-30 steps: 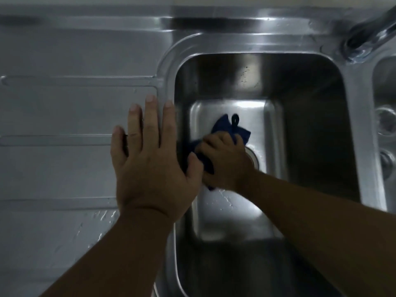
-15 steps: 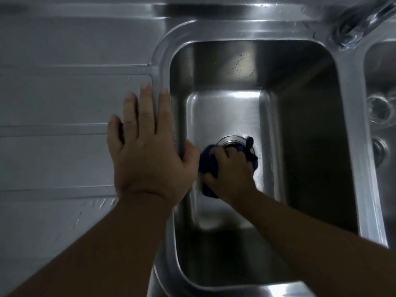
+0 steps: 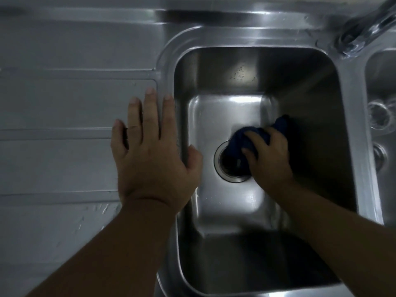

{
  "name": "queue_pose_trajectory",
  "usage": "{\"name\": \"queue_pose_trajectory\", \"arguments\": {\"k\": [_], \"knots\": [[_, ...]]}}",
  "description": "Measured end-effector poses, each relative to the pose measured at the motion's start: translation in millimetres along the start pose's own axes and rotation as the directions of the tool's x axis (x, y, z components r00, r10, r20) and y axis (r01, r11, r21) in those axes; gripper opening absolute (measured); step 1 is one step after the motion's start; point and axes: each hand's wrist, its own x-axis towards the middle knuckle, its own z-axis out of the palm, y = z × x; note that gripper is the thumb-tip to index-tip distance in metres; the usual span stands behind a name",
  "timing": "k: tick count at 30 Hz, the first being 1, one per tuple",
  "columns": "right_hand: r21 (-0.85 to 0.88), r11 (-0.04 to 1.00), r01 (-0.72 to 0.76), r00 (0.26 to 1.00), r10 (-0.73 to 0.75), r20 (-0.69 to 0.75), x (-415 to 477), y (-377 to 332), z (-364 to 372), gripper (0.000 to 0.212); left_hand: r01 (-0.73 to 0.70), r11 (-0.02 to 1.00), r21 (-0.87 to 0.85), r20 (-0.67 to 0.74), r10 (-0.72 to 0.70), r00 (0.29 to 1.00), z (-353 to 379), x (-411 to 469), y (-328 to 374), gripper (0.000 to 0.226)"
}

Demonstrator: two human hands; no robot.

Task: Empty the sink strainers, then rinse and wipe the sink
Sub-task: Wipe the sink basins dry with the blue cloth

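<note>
My right hand (image 3: pixel 270 159) is down in the sink basin (image 3: pixel 235 78), fingers curled over a bunched dark blue cloth (image 3: pixel 246 138) and pressing it onto the basin floor. The cloth pokes out beyond my fingertips and overlaps the far right edge of the drain (image 3: pixel 227 168), which lies just left of that hand. The drain looks dark; whether a strainer sits in it I cannot tell. My left hand (image 3: pixel 150 155) holds nothing. It lies flat with the fingers straight and slightly spread on the drainboard (image 3: pixel 75 103), and the thumb sits at the basin's left rim, as if bracing me. I judge this to be the wiping step. The basin's long axis runs away from me. The floor between my two hands and the stretch nearer my body look like what the cloth must cover next, so the stroke would go left and back toward me. The right hand is the nearer one and already has the cloth. Beyond and right of it stands the faucet (image 3: pixel 364 24), and past it a second basin (image 3: pixel 383 82) holds round shiny things I cannot make out.
</note>
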Motion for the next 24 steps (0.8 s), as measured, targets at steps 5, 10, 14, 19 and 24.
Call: {"name": "queue_pose_trajectory", "arguments": {"k": [5,10,14,19,24], "knots": [[0.083,0.944,-0.321,0.932,0.33,-0.152,66.8,-62.9,29.4,0.04,-0.007,1.0,0.002,-0.006,0.007,1.0,3.1,0.3,-2.1,0.086],[0.245,0.949,-0.199,0.974,0.219,-0.058,87.0,-130.5,47.4,0.057,-0.015,1.0,-0.017,-0.034,0.014,0.999,5.9,0.8,-1.9,0.085],[0.141,0.989,0.04,0.997,-0.049,0.064,65.2,-119.4,48.8,0.057,-0.008,1.0,0.002,-0.054,0.008,0.999,8.3,1.6,-2.7,0.084],[-0.006,0.98,0.2,0.95,-0.192,0.244,8.6,-101.4,45.4,0.068,-0.009,1.0,0.007,-0.056,0.01,0.998,7.5,1.5,-1.2,0.085],[-0.083,0.883,0.462,0.817,-0.388,0.426,-67.7,-68.9,37.5,0.066,-0.01,1.0,0.019,-0.068,0.012,0.998,6.0,1.2,-1.1,0.085]]}}
